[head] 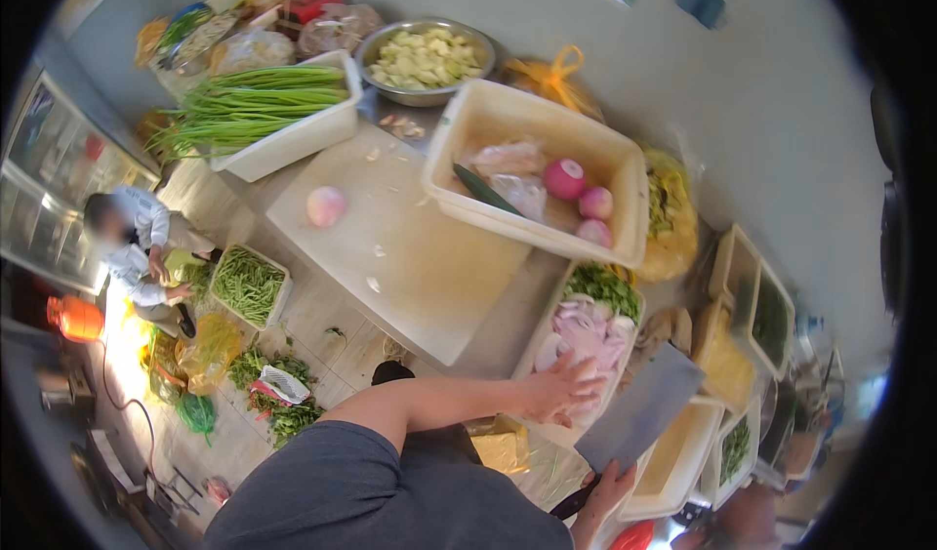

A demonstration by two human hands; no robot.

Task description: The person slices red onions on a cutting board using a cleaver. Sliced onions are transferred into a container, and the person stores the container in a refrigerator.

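My left hand (562, 389) reaches across to the right with its fingers spread. It is over, and seemingly touching, the pale sliced onions (585, 327) in a white plastic tub (528, 352). Chopped green herbs (602, 286) fill the far end of that tub. A broad cleaver (640, 407) is in my right hand (606, 493), which grips its dark handle low at the right, blade pointing up and away. On the large cutting board (410, 235) lies one peeled pinkish onion (326, 206), with a few scraps of skin around it.
A white bin (538, 239) holds a cucumber (484, 190), plastic bags and several red onions (564, 179). Behind stand a tub of scallions (271, 103) and a steel bowl of cut pieces (424, 59). A person (146, 250) sits at left near a basket of green beans (249, 286).
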